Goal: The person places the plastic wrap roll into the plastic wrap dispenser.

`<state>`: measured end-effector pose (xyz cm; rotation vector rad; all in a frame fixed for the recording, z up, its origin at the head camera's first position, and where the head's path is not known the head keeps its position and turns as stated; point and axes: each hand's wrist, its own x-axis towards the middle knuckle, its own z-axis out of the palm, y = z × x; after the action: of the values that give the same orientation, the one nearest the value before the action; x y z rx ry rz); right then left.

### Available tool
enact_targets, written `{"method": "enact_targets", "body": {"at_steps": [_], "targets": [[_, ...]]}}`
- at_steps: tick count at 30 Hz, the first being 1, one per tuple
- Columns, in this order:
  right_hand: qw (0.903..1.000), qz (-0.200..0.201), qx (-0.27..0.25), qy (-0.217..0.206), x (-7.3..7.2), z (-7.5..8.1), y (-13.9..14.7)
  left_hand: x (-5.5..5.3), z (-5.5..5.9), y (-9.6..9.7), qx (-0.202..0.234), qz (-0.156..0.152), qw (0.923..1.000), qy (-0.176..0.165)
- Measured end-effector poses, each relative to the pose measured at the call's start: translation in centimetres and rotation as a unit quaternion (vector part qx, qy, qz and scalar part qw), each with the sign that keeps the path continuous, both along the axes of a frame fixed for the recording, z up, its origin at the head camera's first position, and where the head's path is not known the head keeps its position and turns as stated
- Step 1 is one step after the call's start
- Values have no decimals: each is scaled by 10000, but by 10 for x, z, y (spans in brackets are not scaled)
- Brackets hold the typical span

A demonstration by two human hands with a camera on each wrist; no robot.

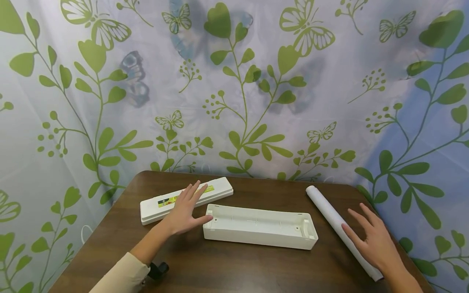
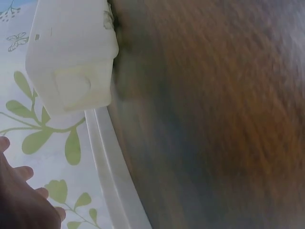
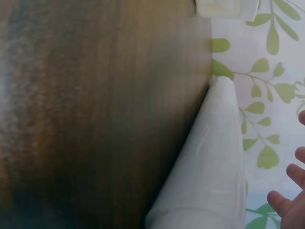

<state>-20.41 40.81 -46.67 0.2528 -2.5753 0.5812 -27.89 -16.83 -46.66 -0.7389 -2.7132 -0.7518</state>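
A long white plastic box (image 1: 256,238), its top uncovered and its inside bare, sits mid-table. Behind it to the left lies a white lid (image 1: 220,188) with a green and yellow label. My left hand (image 1: 186,211), fingers spread, hovers between the lid and the box's left end; whether the thumb touches the box I cannot tell. On the right a white roll (image 1: 337,221) of sheet material lies slanting along the table. Beside and above the roll is my right hand (image 1: 375,242), fingers apart and holding nothing. The left wrist view shows the box's end wall (image 2: 71,86) close up.
Everything lies on a dark brown wooden table (image 1: 256,268) with rounded far corners. A curtain (image 1: 249,101) with green leaves and butterflies hangs right behind and around it. By the left sleeve, a small black object (image 1: 158,270) shows at the wrist.
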Motion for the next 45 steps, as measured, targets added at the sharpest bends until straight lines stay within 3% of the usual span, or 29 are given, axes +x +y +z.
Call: {"method": "enact_targets", "body": {"at_steps": [8, 18, 23, 30, 37, 45], "targets": [[9988, 65, -487, -69, 8, -5, 1, 3, -4, 3, 721, -320, 9948, -637], [9964, 94, -742, -408, 18, -7, 11, 7, -10, 5, 1192, -553, 9828, -1298], [9931, -96, -834, -814, 23, -8, 19, 8, -12, 3, 1471, -706, 9709, -1755], [9828, -114, -1126, -1459, 26, -13, 26, 6, -19, 1, 1824, -1074, 9552, -2069], [9735, -217, -1156, -1961, 28, -17, 31, 0, -23, 0, 2340, -1582, 9275, -2448], [9669, -373, -1051, -2295, 28, -20, 39, -3, -23, 1, 2500, -1744, 9151, -2639]]}}
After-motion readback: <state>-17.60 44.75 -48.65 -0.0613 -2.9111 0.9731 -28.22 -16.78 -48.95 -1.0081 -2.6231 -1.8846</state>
